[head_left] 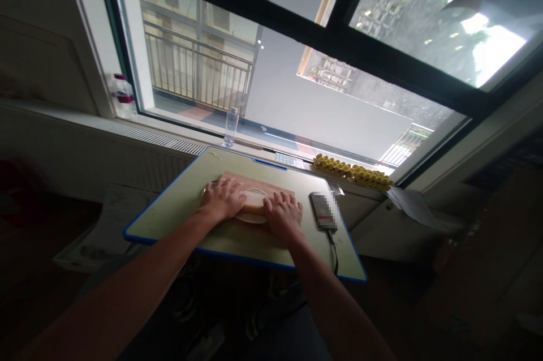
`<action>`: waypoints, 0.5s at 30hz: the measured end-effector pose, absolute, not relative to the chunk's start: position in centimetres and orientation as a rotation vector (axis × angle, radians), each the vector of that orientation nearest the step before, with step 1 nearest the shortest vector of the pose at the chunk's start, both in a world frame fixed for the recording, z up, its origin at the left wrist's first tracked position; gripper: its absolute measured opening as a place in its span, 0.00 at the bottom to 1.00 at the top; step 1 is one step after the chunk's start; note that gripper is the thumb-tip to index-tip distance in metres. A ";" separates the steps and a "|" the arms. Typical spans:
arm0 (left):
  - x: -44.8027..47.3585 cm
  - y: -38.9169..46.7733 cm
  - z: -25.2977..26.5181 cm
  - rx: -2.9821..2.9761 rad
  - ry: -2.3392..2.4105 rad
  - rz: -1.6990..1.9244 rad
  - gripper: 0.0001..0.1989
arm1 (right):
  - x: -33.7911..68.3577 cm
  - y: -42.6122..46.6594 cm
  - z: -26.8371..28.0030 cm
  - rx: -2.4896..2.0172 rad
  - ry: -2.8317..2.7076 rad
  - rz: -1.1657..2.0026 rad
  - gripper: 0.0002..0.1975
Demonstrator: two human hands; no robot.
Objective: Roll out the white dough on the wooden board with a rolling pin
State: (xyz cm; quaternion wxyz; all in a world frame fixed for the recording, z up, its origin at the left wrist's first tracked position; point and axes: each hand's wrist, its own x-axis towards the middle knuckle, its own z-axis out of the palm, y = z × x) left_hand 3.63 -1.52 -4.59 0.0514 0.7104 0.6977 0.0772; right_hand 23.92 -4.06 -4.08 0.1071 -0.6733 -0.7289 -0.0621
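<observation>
A wooden rolling pin [253, 210] lies across a round, flat sheet of pale dough [255, 193]. My left hand [224, 197] is closed over the pin's left end, with its fingers reaching forward over the dough. On the other end, my right hand [283, 211] bears down in the same way, fingers bent over the pin. Under the dough is a light wooden board [278, 184], partly covered by my hands. The board rests on a small pale green table [178, 211] with a blue rim. The pin's ends are hidden beneath my palms.
Right of my right hand lies a blurred phone-like device [324, 211] with a cable [335, 250] running off the table. A fork [336, 188] is near the right edge. On the windowsill stand a clear bottle [230, 128], a red-capped bottle [123, 95] and yellow egg trays [352, 172].
</observation>
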 end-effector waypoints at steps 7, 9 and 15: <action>3.7 -0.8 -3.8 2.118 2.112 0.186 0.35 | 23.9 -3.1 -3.9 -2.009 -2.162 -0.163 0.28; 3.8 -0.8 -3.6 2.109 2.109 0.171 0.35 | 23.9 -2.9 -3.8 -2.020 -2.167 -0.145 0.28; 3.6 0.1 -3.7 2.114 2.091 0.154 0.37 | 23.8 -2.3 -3.7 -2.048 -2.144 -0.097 0.31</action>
